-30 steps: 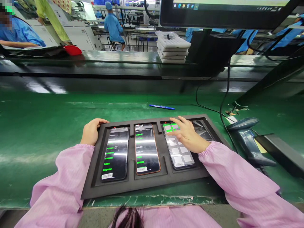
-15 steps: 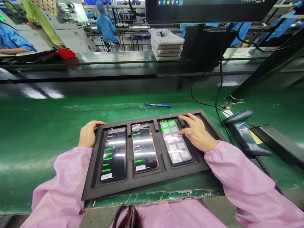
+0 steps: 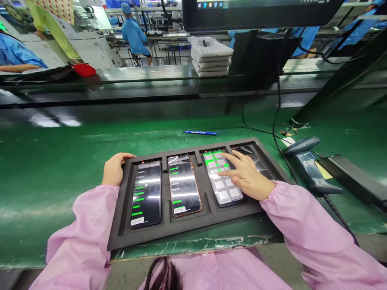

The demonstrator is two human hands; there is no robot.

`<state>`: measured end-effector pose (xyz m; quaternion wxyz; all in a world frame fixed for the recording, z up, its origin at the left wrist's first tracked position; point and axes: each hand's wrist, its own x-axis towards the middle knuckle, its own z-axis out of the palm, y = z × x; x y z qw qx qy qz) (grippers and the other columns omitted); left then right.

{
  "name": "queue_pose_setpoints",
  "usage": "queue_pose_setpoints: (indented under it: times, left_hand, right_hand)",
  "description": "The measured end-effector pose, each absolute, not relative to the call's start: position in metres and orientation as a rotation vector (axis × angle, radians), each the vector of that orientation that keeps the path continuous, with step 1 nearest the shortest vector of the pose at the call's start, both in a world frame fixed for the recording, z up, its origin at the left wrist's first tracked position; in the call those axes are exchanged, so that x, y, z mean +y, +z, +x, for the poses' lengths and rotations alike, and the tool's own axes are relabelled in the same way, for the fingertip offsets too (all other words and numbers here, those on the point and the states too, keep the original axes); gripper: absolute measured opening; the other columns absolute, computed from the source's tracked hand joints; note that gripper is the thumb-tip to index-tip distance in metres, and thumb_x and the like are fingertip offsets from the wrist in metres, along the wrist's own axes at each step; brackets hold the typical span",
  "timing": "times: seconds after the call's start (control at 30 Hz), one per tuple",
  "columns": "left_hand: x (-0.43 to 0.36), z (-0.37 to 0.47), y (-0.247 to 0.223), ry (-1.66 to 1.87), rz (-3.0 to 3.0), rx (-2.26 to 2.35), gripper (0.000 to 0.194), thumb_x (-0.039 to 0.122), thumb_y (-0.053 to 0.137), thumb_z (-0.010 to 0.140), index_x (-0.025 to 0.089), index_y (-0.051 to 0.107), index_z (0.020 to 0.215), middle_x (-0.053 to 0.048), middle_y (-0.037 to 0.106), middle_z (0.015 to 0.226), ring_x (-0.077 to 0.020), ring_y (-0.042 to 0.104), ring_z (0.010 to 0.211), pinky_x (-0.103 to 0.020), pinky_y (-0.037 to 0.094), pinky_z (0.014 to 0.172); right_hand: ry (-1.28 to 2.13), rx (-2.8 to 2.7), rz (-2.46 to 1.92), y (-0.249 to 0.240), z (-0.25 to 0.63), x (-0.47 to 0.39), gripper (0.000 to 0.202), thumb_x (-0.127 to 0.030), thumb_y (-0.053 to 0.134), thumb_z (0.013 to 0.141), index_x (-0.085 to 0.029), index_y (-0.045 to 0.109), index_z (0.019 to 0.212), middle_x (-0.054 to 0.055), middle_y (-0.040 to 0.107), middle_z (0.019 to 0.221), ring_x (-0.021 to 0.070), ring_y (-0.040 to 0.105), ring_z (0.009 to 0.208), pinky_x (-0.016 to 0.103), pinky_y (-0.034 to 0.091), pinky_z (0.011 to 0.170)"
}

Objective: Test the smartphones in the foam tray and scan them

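A black foam tray (image 3: 184,228) lies at the bench's front edge with smartphones in its slots. My left hand (image 3: 114,169) grips the tray's far left corner, fingers curled over the rim. Nearest it is a dark-screened smartphone (image 3: 146,197) with green text lines. Beside that sits an orange-edged smartphone (image 3: 184,187) with a similar screen. My right hand (image 3: 249,177) is open, its fingers spread over a smartphone (image 3: 225,191) that shows grey blocks and a green trail; the index fingertip is at the screen. Under this hand, a dark smartphone (image 3: 252,157) is partly hidden in the rightmost slot.
Behind the tray lies a blue pen (image 3: 200,133). A barcode scanner (image 3: 311,165) and a black box (image 3: 353,179) are at the right, with a cable (image 3: 275,121) hanging near. A monitor (image 3: 260,14) and stacked white trays (image 3: 211,58) stand beyond. Co-workers are in the background.
My right hand has moved left over the phone's screen, uncovering part of the rightmost phone. More green shows among the grey blocks. My left hand stays on the tray's corner.
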<state>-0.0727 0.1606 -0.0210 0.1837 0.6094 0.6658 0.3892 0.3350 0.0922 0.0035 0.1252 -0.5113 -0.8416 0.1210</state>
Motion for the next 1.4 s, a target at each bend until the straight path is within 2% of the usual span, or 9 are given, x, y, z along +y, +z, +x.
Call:
queue_pose_setpoints:
  times: [0.37,0.6,0.7,1.0,1.27,1.4]
  left_hand:
    - [0.163,-0.075,-0.023,1.067,1.757,1.913,0.037,0.03,0.032,0.063,0.015,0.062,0.08,-0.008,0.068,0.094,-0.0202,0.061,0.092,-0.036,0.048,0.087]
    - [0.164,-0.073,-0.021,1.052,1.768,1.922,0.037,0.031,0.032,0.062,0.015,0.06,0.079,-0.009,0.068,0.093,-0.0203,0.062,0.093,-0.036,0.048,0.087]
    - [0.164,-0.072,-0.02,1.071,1.747,1.909,0.037,0.031,0.033,0.06,0.015,0.06,0.079,-0.01,0.068,0.093,-0.0205,0.063,0.091,-0.036,0.049,0.086]
    - [0.161,-0.069,-0.012,1.009,1.856,1.97,0.037,0.031,0.03,0.055,0.018,0.059,0.075,-0.01,0.069,0.091,-0.0216,0.063,0.09,-0.036,0.05,0.085]
    - [0.165,-0.072,-0.015,0.989,1.872,1.991,0.036,0.03,0.03,0.054,0.02,0.059,0.074,-0.007,0.069,0.088,-0.0217,0.063,0.089,-0.037,0.05,0.084]
    - [0.165,-0.073,-0.015,0.977,1.871,1.994,0.037,0.029,0.031,0.054,0.019,0.059,0.075,-0.007,0.069,0.088,-0.0216,0.063,0.089,-0.037,0.05,0.084]
  right_hand:
    - [0.182,-2.422,-1.62,0.008,0.351,0.068,0.084,-0.071,0.001,0.08,-0.031,0.071,0.1,0.008,0.04,0.14,0.0404,0.025,0.129,0.066,0.028,0.095]
    - [0.27,-2.51,-1.485,0.006,0.313,0.06,0.075,-0.071,0.013,0.083,-0.027,0.067,0.11,0.012,0.038,0.141,0.0397,0.024,0.129,0.067,0.027,0.094]
    - [0.321,-2.514,-1.437,0.006,0.311,0.051,0.08,-0.074,0.008,0.08,-0.029,0.065,0.113,0.012,0.036,0.142,0.039,0.023,0.129,0.068,0.024,0.095]
    - [0.21,-2.358,-1.606,-0.001,0.354,0.038,0.08,-0.071,0.003,0.081,-0.031,0.068,0.107,0.009,0.04,0.139,0.0375,0.024,0.13,0.063,0.029,0.096]
    - [0.295,-2.334,-1.456,-0.002,0.356,0.027,0.078,-0.07,0.008,0.082,-0.029,0.074,0.09,0.008,0.043,0.137,0.0363,0.023,0.131,0.061,0.026,0.099]
    - [0.327,-2.36,-1.358,-0.002,0.343,0.025,0.078,-0.07,0.008,0.083,-0.029,0.072,0.095,0.009,0.042,0.138,0.0359,0.022,0.131,0.062,0.024,0.099]
